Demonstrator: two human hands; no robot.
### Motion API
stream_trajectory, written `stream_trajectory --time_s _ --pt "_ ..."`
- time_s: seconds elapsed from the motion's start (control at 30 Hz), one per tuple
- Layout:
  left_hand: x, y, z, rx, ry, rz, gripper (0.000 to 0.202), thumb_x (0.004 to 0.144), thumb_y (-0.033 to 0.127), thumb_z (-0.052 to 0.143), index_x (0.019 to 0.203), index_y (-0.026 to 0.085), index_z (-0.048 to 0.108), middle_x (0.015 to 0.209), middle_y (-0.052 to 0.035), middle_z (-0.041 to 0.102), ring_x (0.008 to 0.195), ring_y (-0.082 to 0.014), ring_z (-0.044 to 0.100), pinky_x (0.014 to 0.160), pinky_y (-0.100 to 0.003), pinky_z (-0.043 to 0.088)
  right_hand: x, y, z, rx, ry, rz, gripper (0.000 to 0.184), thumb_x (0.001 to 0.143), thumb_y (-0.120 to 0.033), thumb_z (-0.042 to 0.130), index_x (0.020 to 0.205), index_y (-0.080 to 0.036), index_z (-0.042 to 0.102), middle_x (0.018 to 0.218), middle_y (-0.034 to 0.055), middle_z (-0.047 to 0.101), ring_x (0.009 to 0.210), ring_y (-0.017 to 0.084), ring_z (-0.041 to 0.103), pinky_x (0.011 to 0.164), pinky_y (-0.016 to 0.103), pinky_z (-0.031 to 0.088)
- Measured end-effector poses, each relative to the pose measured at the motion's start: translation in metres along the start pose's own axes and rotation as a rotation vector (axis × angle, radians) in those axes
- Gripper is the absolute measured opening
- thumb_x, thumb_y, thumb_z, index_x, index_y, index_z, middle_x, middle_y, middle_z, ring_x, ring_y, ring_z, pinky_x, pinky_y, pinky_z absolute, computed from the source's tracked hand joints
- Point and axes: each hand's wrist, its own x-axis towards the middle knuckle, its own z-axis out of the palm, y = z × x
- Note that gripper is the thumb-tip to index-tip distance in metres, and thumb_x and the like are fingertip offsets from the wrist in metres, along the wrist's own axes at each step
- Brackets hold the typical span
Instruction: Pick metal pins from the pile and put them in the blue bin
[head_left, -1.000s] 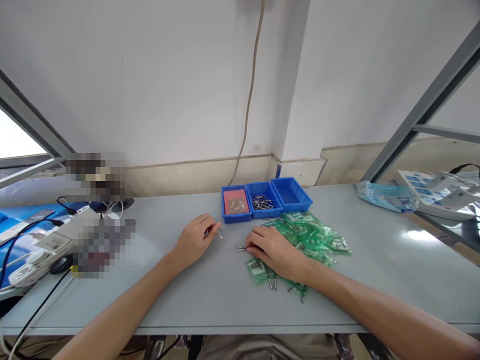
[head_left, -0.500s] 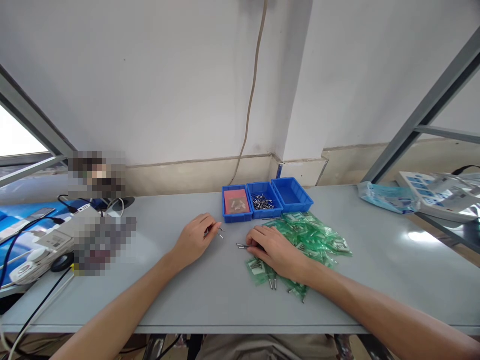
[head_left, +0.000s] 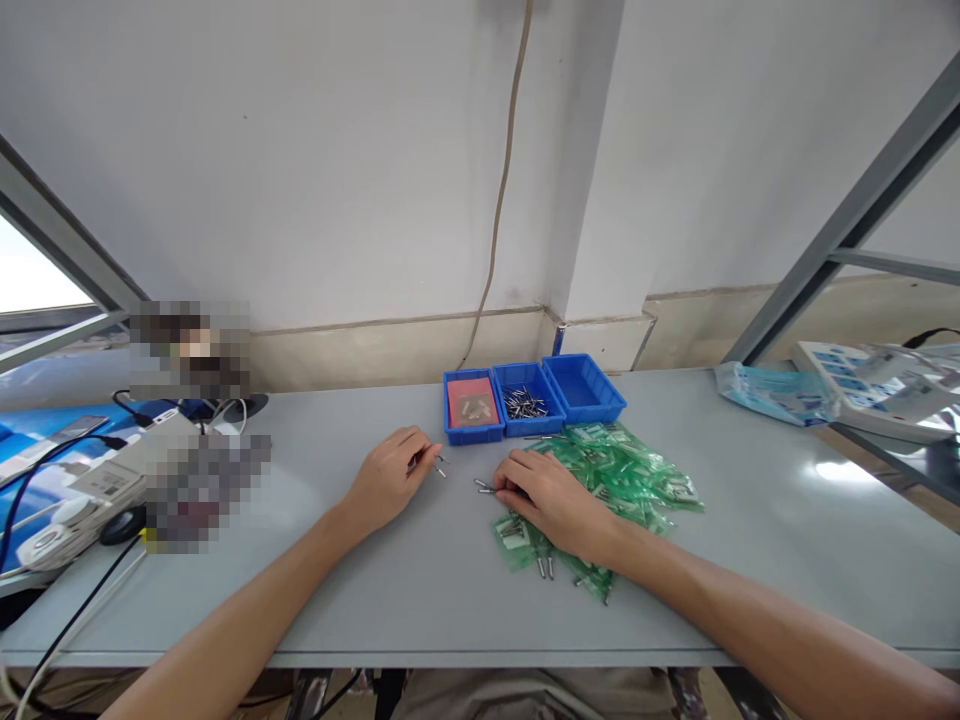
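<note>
My left hand [head_left: 390, 480] rests on the grey table [head_left: 420, 590], fingers curled, pinching small metal pins [head_left: 439, 465] at its fingertips. My right hand [head_left: 551, 500] lies palm down on the near edge of a pile of green plastic bags [head_left: 622, 470], its fingers closed over small metal pins [head_left: 482, 487] that stick out to the left. More pins show under the bags by my right wrist.
Three blue bins [head_left: 532, 400] stand at the back: the left holds a pink sheet, the middle holds metal pins. A cable [head_left: 499, 200] runs down the wall. Power strips and wires [head_left: 82, 500] sit at the left; a blue packet [head_left: 772, 393] lies at the right.
</note>
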Motion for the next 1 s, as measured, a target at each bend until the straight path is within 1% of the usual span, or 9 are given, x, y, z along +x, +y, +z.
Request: stream_trajectory --time_s 0.2,0.33,0.5,0.73,1.0 --pt "0.0002 0.0001 -0.0006 -0.007 -0.002 0.006 0.035 0.111 0.036 0.042 0.080 0.021 0.050 0.078 0.0000 0.052 0.072 -0.0167 0.048 0.069 -0.030 0.040 0.0004 0.0026 0.0025 -0.062 0.004 -0.022 0.012 0.106 -0.017 0.051 0.097 -0.021 0.058 0.100 0.0055 0.064 0.091 0.023 0.057 0.085 0.037 0.044" --pt "0.0004 0.0004 -0.0007 -0.006 -0.004 0.003 0.036 0.111 0.036 0.042 0.079 0.021 0.050 0.078 0.0000 0.052 0.072 -0.0169 0.048 0.070 -0.030 0.040 -0.0008 0.0028 0.0030 -0.137 -0.001 -0.051 0.013 0.106 -0.017 0.048 0.097 -0.021 0.057 0.101 0.0068 0.062 0.091 0.024 0.054 0.082 0.037 0.044" --pt "0.0000 -0.0001 0.0002 -0.001 -0.008 -0.006 0.037 0.111 0.037 0.041 0.079 0.021 0.049 0.078 -0.0002 0.052 0.072 -0.0168 0.048 0.070 -0.030 0.040 -0.0013 0.0011 0.0029 -0.205 0.002 -0.045 0.016 0.107 -0.017 0.044 0.098 -0.020 0.057 0.101 0.0090 0.062 0.092 0.026 0.053 0.081 0.039 0.044" --pt "-0.0005 -0.0014 0.0002 -0.003 -0.016 -0.002 0.035 0.111 0.036 0.042 0.080 0.021 0.048 0.078 0.0003 0.051 0.072 -0.0161 0.047 0.070 -0.030 0.039 -0.0016 0.0068 0.0067 -0.185 0.039 -0.019 0.010 0.106 -0.019 0.052 0.097 -0.021 0.057 0.100 0.0065 0.062 0.092 0.026 0.051 0.082 0.038 0.044" --pt "-0.0003 -0.0005 0.0000 -0.012 -0.012 0.000 0.035 0.111 0.036 0.042 0.080 0.021 0.049 0.079 -0.0003 0.052 0.073 -0.0168 0.047 0.070 -0.029 0.040 -0.0012 0.0051 0.0048 -0.266 0.034 0.007 0.013 0.106 -0.018 0.050 0.098 -0.020 0.059 0.101 0.0083 0.063 0.095 0.027 0.053 0.081 0.038 0.042"
